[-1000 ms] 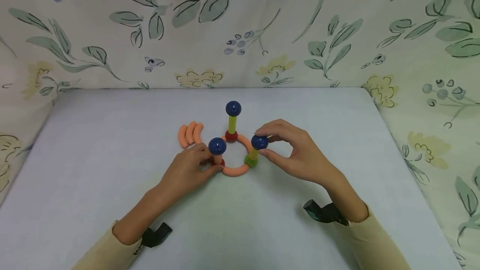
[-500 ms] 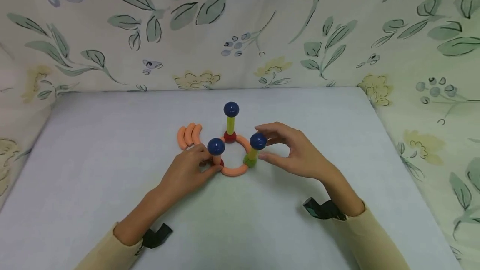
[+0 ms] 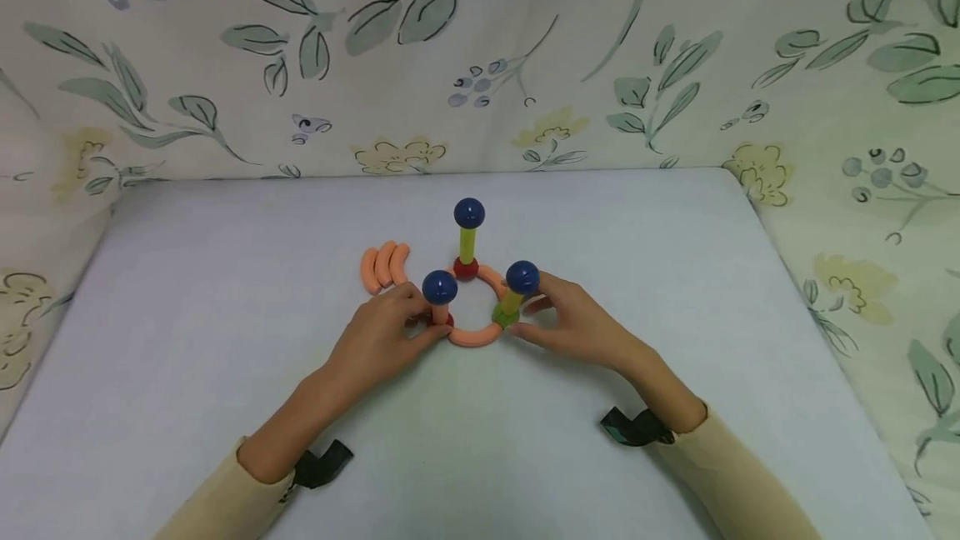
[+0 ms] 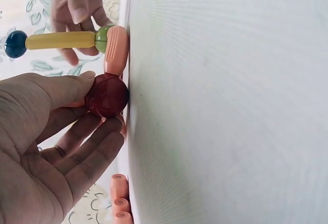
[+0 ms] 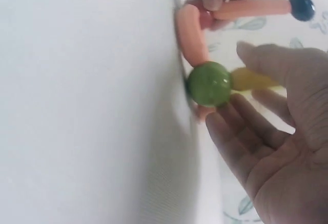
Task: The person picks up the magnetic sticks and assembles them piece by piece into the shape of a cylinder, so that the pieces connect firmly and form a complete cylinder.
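On the white table stands a ring of orange curved sticks joined by two red balls and a green ball. My left hand pinches the left red ball between thumb and fingers. From it rises an orange stick topped by a blue ball. My right hand is spread around the green ball, fingertips close below it and thumb apart from the yellow stick. That stick leans slightly and carries another blue ball. At the back, a yellow-green stick stands on the other red ball.
Three loose orange curved sticks lie side by side, left of the ring and just behind my left hand. A floral cloth hangs along the table's back edge and continues down the right side.
My right hand has let go of the blue ball on the right and moved down to the green ball at the stick's base. My left hand keeps its hold on the red ball.
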Action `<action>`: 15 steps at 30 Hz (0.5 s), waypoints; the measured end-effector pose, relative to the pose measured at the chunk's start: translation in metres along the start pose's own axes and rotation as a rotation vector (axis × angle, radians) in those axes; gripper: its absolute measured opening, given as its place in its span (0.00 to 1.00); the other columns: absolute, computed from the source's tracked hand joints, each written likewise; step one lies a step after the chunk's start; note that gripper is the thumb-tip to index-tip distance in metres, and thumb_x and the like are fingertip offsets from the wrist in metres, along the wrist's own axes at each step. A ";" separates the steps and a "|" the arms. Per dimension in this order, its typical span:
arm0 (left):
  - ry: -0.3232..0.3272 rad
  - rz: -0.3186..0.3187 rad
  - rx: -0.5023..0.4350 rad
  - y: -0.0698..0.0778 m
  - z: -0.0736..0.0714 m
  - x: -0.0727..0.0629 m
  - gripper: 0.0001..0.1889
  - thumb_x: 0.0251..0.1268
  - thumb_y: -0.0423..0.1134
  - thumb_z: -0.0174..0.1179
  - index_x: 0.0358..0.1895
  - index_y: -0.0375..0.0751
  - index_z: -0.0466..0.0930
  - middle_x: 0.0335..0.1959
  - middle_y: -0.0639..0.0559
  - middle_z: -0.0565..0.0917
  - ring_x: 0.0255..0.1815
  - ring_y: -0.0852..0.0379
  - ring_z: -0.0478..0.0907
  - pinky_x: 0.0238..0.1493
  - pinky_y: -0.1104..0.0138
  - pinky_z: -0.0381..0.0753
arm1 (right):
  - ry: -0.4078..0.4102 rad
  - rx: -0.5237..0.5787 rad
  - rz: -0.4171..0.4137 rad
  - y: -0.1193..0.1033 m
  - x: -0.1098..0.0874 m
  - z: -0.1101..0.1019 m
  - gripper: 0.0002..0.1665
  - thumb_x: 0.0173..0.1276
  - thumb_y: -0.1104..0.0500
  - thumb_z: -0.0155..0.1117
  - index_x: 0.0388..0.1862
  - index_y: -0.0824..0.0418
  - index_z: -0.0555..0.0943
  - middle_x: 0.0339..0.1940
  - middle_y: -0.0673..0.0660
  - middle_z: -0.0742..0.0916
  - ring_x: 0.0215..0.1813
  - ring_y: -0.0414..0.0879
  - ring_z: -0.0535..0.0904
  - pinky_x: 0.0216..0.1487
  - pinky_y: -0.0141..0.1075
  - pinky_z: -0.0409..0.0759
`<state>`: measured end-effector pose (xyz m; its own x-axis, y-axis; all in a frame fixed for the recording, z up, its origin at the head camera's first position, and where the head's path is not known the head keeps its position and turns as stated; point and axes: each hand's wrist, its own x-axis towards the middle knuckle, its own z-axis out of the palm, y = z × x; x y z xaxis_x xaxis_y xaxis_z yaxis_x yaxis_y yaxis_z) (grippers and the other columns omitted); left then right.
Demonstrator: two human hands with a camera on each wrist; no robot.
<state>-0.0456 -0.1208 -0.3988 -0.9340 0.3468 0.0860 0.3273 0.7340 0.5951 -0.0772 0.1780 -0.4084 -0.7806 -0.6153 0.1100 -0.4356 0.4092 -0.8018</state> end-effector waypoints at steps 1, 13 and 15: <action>-0.001 0.000 -0.003 0.000 0.000 0.000 0.08 0.60 0.43 0.79 0.33 0.50 0.88 0.35 0.54 0.83 0.37 0.59 0.78 0.40 0.67 0.78 | 0.008 -0.006 -0.007 0.001 0.000 0.002 0.25 0.68 0.61 0.77 0.62 0.60 0.79 0.55 0.53 0.88 0.56 0.46 0.86 0.59 0.42 0.88; 0.002 0.011 -0.010 0.002 0.000 0.000 0.07 0.60 0.41 0.79 0.34 0.49 0.88 0.37 0.54 0.83 0.39 0.58 0.80 0.41 0.66 0.81 | 0.074 -0.068 -0.001 0.000 0.002 0.015 0.17 0.68 0.67 0.75 0.53 0.59 0.81 0.49 0.55 0.87 0.54 0.48 0.87 0.54 0.39 0.89; 0.001 0.010 -0.005 0.002 0.000 -0.001 0.07 0.60 0.41 0.79 0.34 0.49 0.88 0.37 0.54 0.83 0.39 0.58 0.80 0.41 0.66 0.80 | 0.081 -0.073 0.000 -0.001 0.002 0.016 0.16 0.68 0.66 0.75 0.52 0.58 0.82 0.48 0.55 0.87 0.54 0.47 0.87 0.53 0.38 0.89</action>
<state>-0.0444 -0.1194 -0.3981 -0.9308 0.3534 0.0933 0.3361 0.7273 0.5984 -0.0710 0.1657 -0.4167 -0.8128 -0.5603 0.1591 -0.4648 0.4593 -0.7570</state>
